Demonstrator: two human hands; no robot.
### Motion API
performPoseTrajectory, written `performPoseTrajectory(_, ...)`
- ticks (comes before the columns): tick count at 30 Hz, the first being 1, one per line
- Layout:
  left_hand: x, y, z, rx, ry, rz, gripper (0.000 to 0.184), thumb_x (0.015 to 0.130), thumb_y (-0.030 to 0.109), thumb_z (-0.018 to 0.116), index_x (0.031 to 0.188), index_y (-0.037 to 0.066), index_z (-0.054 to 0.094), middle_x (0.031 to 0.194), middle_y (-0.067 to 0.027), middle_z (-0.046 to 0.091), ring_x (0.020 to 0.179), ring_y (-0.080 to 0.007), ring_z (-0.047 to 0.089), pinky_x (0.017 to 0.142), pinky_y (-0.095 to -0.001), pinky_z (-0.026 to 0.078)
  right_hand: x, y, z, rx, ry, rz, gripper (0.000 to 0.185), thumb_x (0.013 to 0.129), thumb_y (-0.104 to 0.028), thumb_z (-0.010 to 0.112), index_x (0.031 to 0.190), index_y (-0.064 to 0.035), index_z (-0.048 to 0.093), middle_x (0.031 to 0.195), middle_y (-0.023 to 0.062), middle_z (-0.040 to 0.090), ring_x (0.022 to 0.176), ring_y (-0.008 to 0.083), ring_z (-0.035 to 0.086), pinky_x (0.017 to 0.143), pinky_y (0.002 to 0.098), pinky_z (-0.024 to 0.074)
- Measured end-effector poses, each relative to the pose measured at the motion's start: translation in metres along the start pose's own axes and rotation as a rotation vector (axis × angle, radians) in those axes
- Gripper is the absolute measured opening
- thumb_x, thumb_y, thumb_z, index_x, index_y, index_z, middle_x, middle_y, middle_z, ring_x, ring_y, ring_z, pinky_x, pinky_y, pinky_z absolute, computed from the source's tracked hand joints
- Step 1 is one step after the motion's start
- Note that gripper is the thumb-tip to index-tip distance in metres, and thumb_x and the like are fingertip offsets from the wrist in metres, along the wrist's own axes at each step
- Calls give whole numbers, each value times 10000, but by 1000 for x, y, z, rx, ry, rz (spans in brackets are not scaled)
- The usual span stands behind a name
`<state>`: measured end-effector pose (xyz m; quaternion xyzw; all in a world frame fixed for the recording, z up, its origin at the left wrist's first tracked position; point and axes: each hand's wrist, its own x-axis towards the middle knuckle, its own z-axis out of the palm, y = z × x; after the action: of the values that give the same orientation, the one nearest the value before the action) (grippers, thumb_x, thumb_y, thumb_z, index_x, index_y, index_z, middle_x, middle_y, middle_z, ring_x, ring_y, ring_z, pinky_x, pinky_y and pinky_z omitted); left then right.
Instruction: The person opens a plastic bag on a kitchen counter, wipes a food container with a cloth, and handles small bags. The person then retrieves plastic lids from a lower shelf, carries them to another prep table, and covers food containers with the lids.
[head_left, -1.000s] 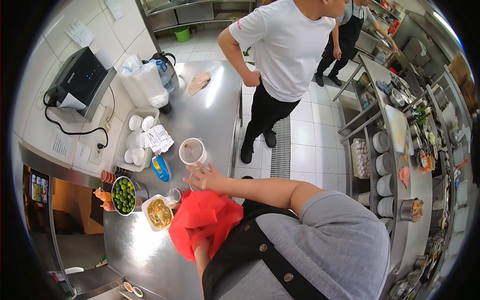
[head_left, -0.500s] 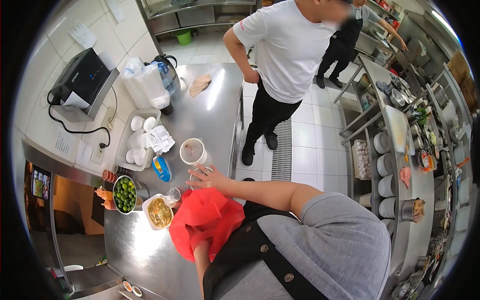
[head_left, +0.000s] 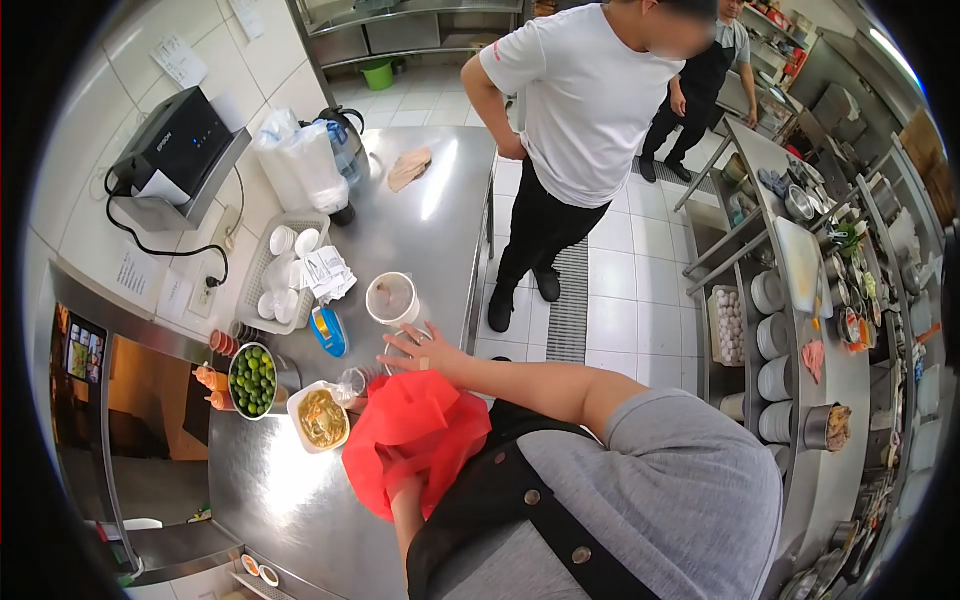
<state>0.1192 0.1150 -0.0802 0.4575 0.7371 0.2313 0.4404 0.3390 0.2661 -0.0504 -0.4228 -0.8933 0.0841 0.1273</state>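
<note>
My right hand (head_left: 422,352) is open, its fingers spread, just below a round white tub (head_left: 393,299) on the steel table. A red fabric-like bag (head_left: 415,435) bunches up in front of my body. My left hand (head_left: 407,492) goes into the bag from below; only the wrist area shows clearly and its fingers are hidden. Beside the bag stands a clear plastic cup (head_left: 354,381), partly covered. A white square bowl of yellowish soup or noodles (head_left: 322,419) sits to its left.
A metal pot of green limes (head_left: 253,380), sauce bottles (head_left: 212,385), a blue-and-white box (head_left: 328,331) and a basket of small cups (head_left: 272,318) stand on the steel table (head_left: 280,520). Across it stands a person in a white shirt (head_left: 590,100); another person (head_left: 690,100) is farther back.
The view has shifted slightly. My right hand stays spread near the tub, its fingers a little changed in position. The farther person's outstretched arm has come down.
</note>
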Motion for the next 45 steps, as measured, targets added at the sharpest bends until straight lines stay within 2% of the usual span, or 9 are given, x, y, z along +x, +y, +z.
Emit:
performPoseTrajectory(5,10,-24,5,-120,-13,-32,617,974,454,400,1473,233,111,1352,-136,377,1002,-380,560,530,-424,554,0,1,3,-5,25,0,663,871,-464,485,1460,-280,241,1523,140,191,1372,436,217,1046,638,223)
performPoseTrajectory(10,-17,39,-11,3,-218,-104,1216,678,425,745,1481,99,-108,1486,-249,-259,1411,-425,-94,1146,-416,157,0,1,1,-8,4,5,666,866,-461,487,1459,-276,245,1524,140,191,1366,440,226,1037,608,260)
performPoseTrajectory(16,2,-6,3,126,-27,-12,781,915,488,507,1483,203,52,1435,-133,284,1243,-381,384,853,-470,494,-1,0,4,-18,24,5,661,866,-457,482,1457,-273,250,1522,143,198,1364,440,232,1031,599,272)
performPoseTrajectory(21,13,-28,6,843,69,193,857,881,467,568,1481,144,49,1483,-131,223,1343,-355,260,1024,-424,378,-3,-2,3,-22,58,3,837,755,-265,667,1463,-263,219,1523,148,191,1363,433,239,995,588,324)
performPoseTrajectory(26,24,-37,5,587,32,123,822,901,471,538,1481,141,57,1484,-125,227,1338,-339,278,1025,-412,378,-4,-7,2,-57,57,47,793,785,-268,631,1464,-257,221,1521,163,190,1350,441,264,993,589,325)
performPoseTrajectory(29,27,-43,6,507,19,102,802,913,474,520,1480,140,62,1485,-121,229,1336,-329,289,1025,-404,378,-4,-9,11,-97,94,129,654,867,-434,475,1458,-261,254,1520,159,194,1346,445,255,1003,599,305)
performPoseTrajectory(35,10,-12,7,152,15,-27,679,961,478,434,1471,146,132,1447,-111,304,1285,-298,371,982,-391,413,-4,-11,4,-32,61,136,614,890,-336,456,1462,-243,251,1522,176,187,1344,469,257,998,610,309)
performPoseTrajectory(38,17,-14,12,-125,45,-3,616,971,469,419,1450,148,202,1399,-114,372,1255,-294,405,959,-388,426,-2,-5,8,-49,48,127,660,864,-433,485,1459,-256,260,1524,153,187,1345,453,250,998,617,305)
performPoseTrajectory(45,2,-16,6,767,-63,187,874,823,409,603,1478,60,140,1499,-245,178,1353,-405,262,1062,-444,313,9,11,-8,-77,-22,147,690,854,-506,505,1459,-269,272,1544,134,142,1359,452,243,1008,652,274)
